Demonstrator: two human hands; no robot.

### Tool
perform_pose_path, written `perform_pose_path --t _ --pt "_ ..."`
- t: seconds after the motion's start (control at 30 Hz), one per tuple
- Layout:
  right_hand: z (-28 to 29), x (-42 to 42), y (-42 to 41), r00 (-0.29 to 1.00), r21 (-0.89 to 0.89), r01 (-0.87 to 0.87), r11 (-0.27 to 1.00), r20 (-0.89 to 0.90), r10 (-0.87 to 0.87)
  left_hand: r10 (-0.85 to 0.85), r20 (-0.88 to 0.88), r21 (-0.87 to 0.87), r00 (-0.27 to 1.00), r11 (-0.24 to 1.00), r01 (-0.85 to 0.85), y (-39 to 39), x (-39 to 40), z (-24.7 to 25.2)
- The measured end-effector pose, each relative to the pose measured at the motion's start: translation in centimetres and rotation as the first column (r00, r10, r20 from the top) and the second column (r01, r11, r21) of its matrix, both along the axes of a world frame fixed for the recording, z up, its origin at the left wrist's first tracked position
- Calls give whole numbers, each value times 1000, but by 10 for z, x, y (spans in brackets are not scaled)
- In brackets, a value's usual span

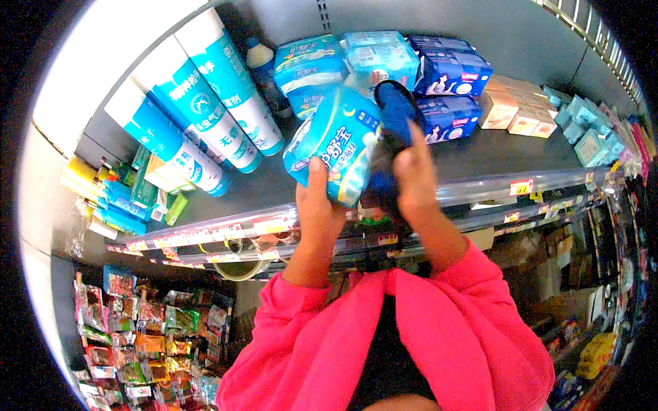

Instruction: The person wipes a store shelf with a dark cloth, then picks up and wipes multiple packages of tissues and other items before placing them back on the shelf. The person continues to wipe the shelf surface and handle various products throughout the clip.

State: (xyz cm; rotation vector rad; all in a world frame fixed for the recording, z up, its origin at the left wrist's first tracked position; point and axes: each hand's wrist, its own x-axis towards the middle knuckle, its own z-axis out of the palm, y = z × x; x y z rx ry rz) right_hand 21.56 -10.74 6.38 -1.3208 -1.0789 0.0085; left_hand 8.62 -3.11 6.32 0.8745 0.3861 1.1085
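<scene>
My left hand (321,205) grips the lower edge of a light blue soft pack of sanitary pads (339,146), thumb on its printed front. Close beside it, my right hand (419,174) is closed around a dark blue object (396,113) with a black rim, blurred, its kind unclear. Both are held up over the shelf's front edge. Behind them stand stacked light blue pad packs (311,64), paler blue packs (383,61) and dark blue packs (452,67). Tall blue and white spray cans (200,103) lean at the left in this fisheye view.
Small peach boxes (514,105) and light blue boxes (591,144) sit at the right of the shelf. Cartons and yellow and blue items (121,205) are at the left. A clear price-tag rail (473,190) edges the shelf. Packaged foods (149,334) hang lower left.
</scene>
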Motion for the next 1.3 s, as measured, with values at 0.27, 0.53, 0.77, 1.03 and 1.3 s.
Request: perform_pose_path --t 0.27,0.53,0.77,1.03,1.3 --pt "55 42 -10 727 53 -535 843 -480 491 -400 54 76 915 915 396 -8 -17 4" --pt "60 58 3 816 -76 -476 876 -408 408 -175 -507 406 844 815 414 4 -24 -24" --pt "31 17 -4 831 189 -42 981 -538 140 140 -296 524 945 851 38 16 4 -5" --pt "31 8 -11 753 230 -197 953 -587 298 -45 -415 659 909 673 335 -29 -6 27" --pt "42 17 -6 566 194 -167 967 -784 255 -478 43 337 878 834 437 -11 -4 -2"
